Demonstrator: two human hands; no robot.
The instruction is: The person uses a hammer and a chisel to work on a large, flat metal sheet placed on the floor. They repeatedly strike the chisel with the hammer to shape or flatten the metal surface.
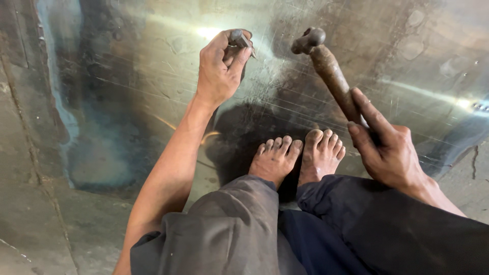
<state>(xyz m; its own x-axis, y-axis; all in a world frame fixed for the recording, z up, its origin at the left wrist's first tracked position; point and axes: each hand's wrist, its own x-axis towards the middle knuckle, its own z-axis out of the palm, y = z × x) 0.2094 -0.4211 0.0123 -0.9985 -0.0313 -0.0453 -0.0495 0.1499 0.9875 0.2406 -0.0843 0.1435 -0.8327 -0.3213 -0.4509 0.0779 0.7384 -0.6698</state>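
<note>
Hammer (331, 71) first: its rusty, brown handle sits in my right hand (389, 153), on the right side of the view, and the rounded metal head points up and to the left, raised clear of the metal sheet (127, 76). That hand is curled shut around the lower end of the handle, with the forefinger laid straight along it and the thumb resting on the near side.

My left hand (219, 71) is up near the top centre, well apart from the right one. Its fingers are pressed together around a short metal punch (240, 39), pinching it between thumb and fingertips; the tool's blunt top sticks out above the fist and slants toward the hammer head. I cannot tell whether its lower tip touches the sheet, since the hand covers it.

Both tools hang over a wide, scratched, shiny sheet lying flat on the concrete floor (30, 219). My two bare feet (298, 155) stand on the sheet between the hands, and my knees in dark trousers (316, 234) fill the bottom of the view.
</note>
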